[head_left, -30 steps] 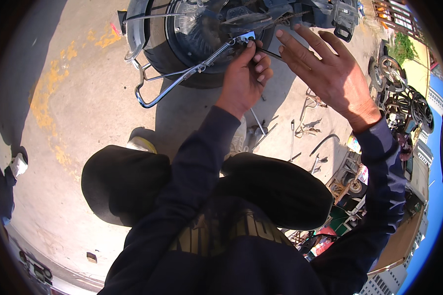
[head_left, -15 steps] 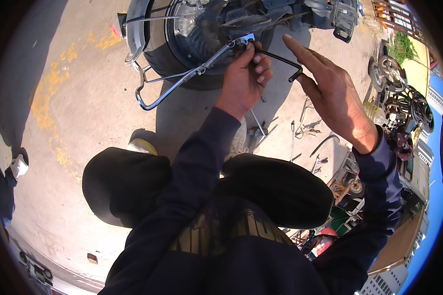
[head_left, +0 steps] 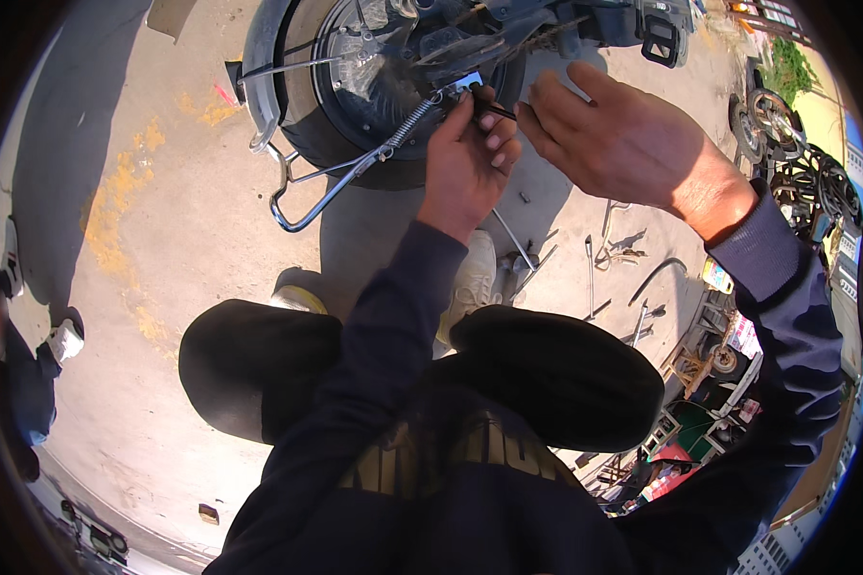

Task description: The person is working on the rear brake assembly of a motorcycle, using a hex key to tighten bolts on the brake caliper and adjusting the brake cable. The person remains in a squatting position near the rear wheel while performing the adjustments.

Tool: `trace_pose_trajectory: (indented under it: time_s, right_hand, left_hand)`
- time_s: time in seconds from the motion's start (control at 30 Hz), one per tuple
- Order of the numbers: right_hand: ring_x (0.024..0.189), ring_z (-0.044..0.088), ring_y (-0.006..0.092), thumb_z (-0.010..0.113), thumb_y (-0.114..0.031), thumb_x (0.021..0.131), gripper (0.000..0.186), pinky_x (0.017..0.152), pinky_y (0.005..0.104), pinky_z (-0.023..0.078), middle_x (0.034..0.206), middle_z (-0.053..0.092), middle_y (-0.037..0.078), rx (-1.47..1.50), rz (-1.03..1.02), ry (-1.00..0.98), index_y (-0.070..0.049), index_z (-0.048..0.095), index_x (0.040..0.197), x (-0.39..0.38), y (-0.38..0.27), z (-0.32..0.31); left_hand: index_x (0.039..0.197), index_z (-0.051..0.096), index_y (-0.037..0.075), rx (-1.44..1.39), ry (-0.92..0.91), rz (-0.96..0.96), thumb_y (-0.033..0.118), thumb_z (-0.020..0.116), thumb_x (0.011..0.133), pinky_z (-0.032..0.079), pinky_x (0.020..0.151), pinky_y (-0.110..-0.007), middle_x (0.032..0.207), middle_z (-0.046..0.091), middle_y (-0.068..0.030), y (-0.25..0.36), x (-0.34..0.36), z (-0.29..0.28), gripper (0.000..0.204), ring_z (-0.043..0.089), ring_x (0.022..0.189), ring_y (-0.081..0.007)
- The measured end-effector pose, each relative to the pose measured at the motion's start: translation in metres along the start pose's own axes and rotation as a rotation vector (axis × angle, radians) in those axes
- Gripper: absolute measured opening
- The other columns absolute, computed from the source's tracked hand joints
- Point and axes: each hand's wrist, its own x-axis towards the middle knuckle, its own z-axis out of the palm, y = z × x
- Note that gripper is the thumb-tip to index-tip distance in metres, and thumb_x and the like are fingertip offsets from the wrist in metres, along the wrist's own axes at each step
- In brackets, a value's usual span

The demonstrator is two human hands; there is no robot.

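My left hand [head_left: 472,158] is closed around a black L-shaped wrench [head_left: 496,109], close to a bright metal bracket [head_left: 468,82] beside the wheel. My right hand [head_left: 609,144] has its fingers curled over the wrench's outer end, which it hides. A chrome motorcycle stand [head_left: 331,192] with a coil spring [head_left: 410,126] runs from the bracket out to the left. Behind it is the wheel with its black tyre [head_left: 302,110] and dusty hub [head_left: 360,67]. What the wrench's inner end sits on is hidden by my left fingers.
Several hand tools, among them a long rod [head_left: 590,273] and a curved black hose [head_left: 657,278], lie on the concrete right of my knees. Parts and a small wheel [head_left: 726,359] are heaped farther right. Motorcycles [head_left: 772,129] stand beyond. At the left edge is another person's shoe [head_left: 65,340].
My right hand, flat and open beside the wrench's bent end before, has curled its fingers over it. My left hand keeps its grip. The whole view has shifted slightly.
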Motion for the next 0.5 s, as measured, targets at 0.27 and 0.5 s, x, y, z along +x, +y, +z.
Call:
trace_pose_trajectory:
  time_s: [0.27,0.5]
  right_hand:
    - [0.089,0.073,0.0280,0.065,-0.003,0.087,0.039,0.077,0.0366,0.058,0.107,0.074,0.015,0.839,0.876,0.140,-0.001,0.065,0.126,-0.069,-0.054,-0.024]
    - [0.089,0.076,0.0298,0.063,-0.001,0.093,0.029,0.075,0.0355,0.058,0.101,0.076,0.016,1.670,1.674,0.345,0.002,0.064,0.122,-0.089,-0.338,0.178]
  left_hand:
    - [0.117,0.056,0.003,0.388,0.145,-0.006,0.021,0.042,0.108,0.041,0.064,-0.029,0.090,0.054,-0.0037,-0.007,-0.020,-0.028,0.024,0.050,0.076,-0.0148]
    - [0.134,0.061,0.003,1.261,0.232,-0.041,0.023,0.054,0.107,0.051,0.093,-0.030,0.123,0.070,-0.0093,-0.034,-0.023,-0.054,0.034,0.064,0.111,-0.0156]
